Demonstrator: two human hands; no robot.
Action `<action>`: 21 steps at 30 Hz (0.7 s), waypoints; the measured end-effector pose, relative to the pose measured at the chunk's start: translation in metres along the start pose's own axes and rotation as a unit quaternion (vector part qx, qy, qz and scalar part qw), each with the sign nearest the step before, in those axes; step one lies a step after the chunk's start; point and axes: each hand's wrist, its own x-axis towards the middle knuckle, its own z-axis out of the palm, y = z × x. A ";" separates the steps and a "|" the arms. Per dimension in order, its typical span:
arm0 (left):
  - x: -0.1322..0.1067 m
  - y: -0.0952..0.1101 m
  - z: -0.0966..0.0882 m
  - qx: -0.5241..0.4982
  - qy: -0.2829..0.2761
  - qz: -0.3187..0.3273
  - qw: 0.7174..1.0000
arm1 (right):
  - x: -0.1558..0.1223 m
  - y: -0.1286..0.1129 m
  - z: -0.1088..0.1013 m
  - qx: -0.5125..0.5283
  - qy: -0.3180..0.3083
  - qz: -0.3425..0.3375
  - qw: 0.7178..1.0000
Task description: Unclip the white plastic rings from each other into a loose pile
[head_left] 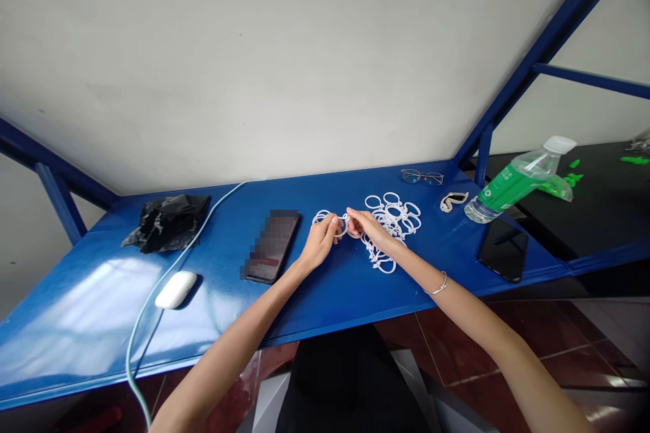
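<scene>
A thin white ring (340,233) spans the gap between my hands, pinched from both sides. My left hand (321,238) has its fingers closed on it, and a second white ring shows above the knuckles. On the other side, my right hand (366,224) grips near the ring's upper edge with thumb and forefinger; the exact contact is too small to make out. Right behind my right hand lies a loose pile of white rings (407,211), each with a small knob or knot. Part of the pile is hidden by my right hand and wrist.
Left of my hands lie a phone (277,243), a black plastic bag (167,222), a white case (176,289) and a pale cable (177,258). To the right are glasses (422,177), a beige strap-like item (453,200), a water bottle (512,184) and another phone (504,250). Blue frame bars border the table.
</scene>
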 end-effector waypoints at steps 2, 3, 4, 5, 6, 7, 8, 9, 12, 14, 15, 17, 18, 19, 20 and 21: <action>0.000 0.000 0.000 0.009 -0.002 0.003 1.000 | 0.000 0.000 0.000 0.000 0.002 0.002 1.000; 0.000 0.000 0.000 0.014 -0.003 0.005 1.000 | 0.001 0.001 0.000 0.001 0.003 0.001 1.000; 0.000 -0.001 0.000 0.019 -0.004 0.006 1.000 | 0.001 0.002 0.000 0.001 0.004 -0.001 1.000; 0.000 -0.001 0.000 0.023 -0.007 0.007 1.000 | 0.002 0.003 -0.001 0.002 0.005 -0.003 1.000; 0.000 -0.001 0.000 0.027 -0.009 0.009 1.000 | 0.003 0.004 -0.001 0.003 0.005 -0.005 1.000; 0.000 -0.001 0.000 0.028 -0.012 0.010 0.999 | 0.003 0.005 -0.001 0.003 0.006 -0.007 1.000; 0.000 -0.001 0.000 0.029 -0.014 0.012 0.999 | 0.004 0.006 -0.001 0.002 0.007 -0.008 1.000; 0.000 -0.001 0.000 0.030 -0.016 0.012 0.999 | 0.004 0.007 -0.001 0.001 0.008 -0.007 1.000; 0.000 0.000 -0.001 0.033 -0.017 0.009 0.999 | 0.004 0.007 -0.001 -0.006 0.016 -0.002 1.000; 0.000 0.000 -0.001 0.043 -0.020 0.007 0.999 | 0.004 0.006 0.000 -0.011 0.022 0.002 1.000; 0.000 0.000 0.000 0.049 -0.022 0.007 0.999 | 0.003 0.006 0.001 -0.011 0.024 0.002 1.000; 0.000 0.000 0.000 0.060 -0.024 0.010 0.998 | 0.003 0.005 0.001 -0.010 0.022 0.001 1.000; 0.000 -0.001 0.000 0.065 -0.023 0.012 0.998 | 0.003 0.005 0.001 -0.009 0.019 0.000 1.000; 0.000 -0.001 0.001 0.068 -0.021 0.016 0.997 | 0.003 0.005 0.001 -0.008 0.015 -0.001 1.000; 0.000 -0.002 0.001 0.072 -0.020 0.020 0.997 | 0.002 0.005 0.001 -0.008 0.012 -0.002 1.000; 0.000 -0.002 0.001 0.075 -0.018 0.025 0.997 | 0.003 0.005 0.001 -0.009 0.009 -0.002 1.000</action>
